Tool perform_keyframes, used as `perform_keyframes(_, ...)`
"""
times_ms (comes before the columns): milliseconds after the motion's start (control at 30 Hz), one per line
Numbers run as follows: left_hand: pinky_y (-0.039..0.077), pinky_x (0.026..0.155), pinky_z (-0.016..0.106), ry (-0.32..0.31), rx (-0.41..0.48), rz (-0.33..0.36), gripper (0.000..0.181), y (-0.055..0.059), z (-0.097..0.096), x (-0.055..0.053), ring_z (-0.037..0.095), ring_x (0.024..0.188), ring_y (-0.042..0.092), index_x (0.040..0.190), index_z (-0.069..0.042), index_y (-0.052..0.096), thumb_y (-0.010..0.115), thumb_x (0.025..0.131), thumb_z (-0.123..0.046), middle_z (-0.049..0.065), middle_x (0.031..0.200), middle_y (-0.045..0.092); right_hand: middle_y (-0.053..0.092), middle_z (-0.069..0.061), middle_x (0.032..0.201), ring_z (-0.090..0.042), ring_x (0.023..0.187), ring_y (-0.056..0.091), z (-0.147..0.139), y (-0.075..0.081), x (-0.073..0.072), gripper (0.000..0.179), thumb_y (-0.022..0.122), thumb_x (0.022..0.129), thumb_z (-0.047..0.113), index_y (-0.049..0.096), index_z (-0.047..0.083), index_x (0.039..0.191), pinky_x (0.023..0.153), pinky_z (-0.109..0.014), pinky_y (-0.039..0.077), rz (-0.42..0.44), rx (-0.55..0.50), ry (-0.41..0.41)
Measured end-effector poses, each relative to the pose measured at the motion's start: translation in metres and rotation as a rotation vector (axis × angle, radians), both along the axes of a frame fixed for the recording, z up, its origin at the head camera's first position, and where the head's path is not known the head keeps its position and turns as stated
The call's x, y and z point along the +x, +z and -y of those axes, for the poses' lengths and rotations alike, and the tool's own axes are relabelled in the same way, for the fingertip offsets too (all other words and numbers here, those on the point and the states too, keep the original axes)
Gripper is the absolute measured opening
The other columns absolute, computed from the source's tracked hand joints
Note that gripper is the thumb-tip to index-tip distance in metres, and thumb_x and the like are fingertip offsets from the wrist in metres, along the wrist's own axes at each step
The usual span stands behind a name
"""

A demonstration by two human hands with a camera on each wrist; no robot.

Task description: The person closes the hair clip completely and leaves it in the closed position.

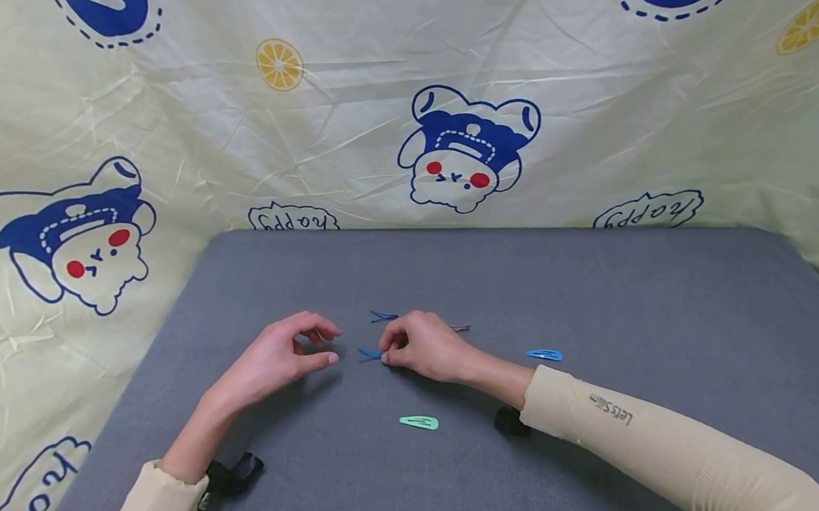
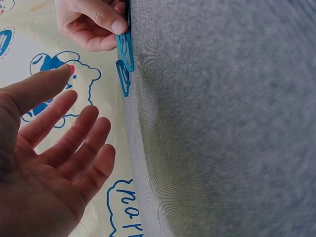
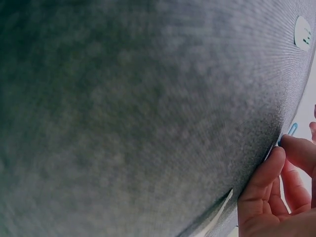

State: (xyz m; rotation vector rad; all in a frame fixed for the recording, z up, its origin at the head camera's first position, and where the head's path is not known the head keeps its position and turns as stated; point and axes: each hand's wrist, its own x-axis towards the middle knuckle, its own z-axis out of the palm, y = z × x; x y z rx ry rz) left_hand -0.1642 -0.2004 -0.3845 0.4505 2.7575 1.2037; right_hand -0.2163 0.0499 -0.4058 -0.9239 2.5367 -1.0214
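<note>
While the right hand (image 1: 425, 347) pinches one end of the slim blue openwork hair clip (image 1: 369, 355) over the grey fabric tabletop (image 1: 629, 305), the left hand (image 1: 279, 357) is empty, fingers apart. Likely light, springy and slippery, the clip needs an end grip.

**Right hand (image 3: 269, 197) pinches a blue clip (image 3: 293, 129) above the desk's edge**

The grey desk (image 3: 128, 118) fills most of the view, darkest toward ten o'clock. The hand enters from four o'clock, its fingertips together on the clip, whose blue loop shows at three o'clock. Just beyond it, cut off by the frame, are fingertips of the left hand (image 3: 313, 131). A pale clip (image 3: 301, 33) lies at two o'clock; a pale, pointed sliver (image 3: 218, 212), hard to identify, sits at five.
</note>
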Motion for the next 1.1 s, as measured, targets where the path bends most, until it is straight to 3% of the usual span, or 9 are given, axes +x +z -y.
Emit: perform_keyframes(1100, 0.049, 0.069, 0.033, -0.007, 0.002, -0.009, 0.029, 0.002, -0.004, 0.002, 0.017, 0.091, 0.060, 0.114, -0.017, 0.069, 0.078, 0.086, -0.020, 0.000, 0.110, 0.065, 0.062, 0.011, 0.074, -0.010, 0.068, 0.054, -0.009, 0.008, 0.011, 0.007, 0.072, 0.087, 0.010, 0.072, 0.017, 0.086, 0.063, -0.027, 0.044, 0.012, -0.056, -0.004)
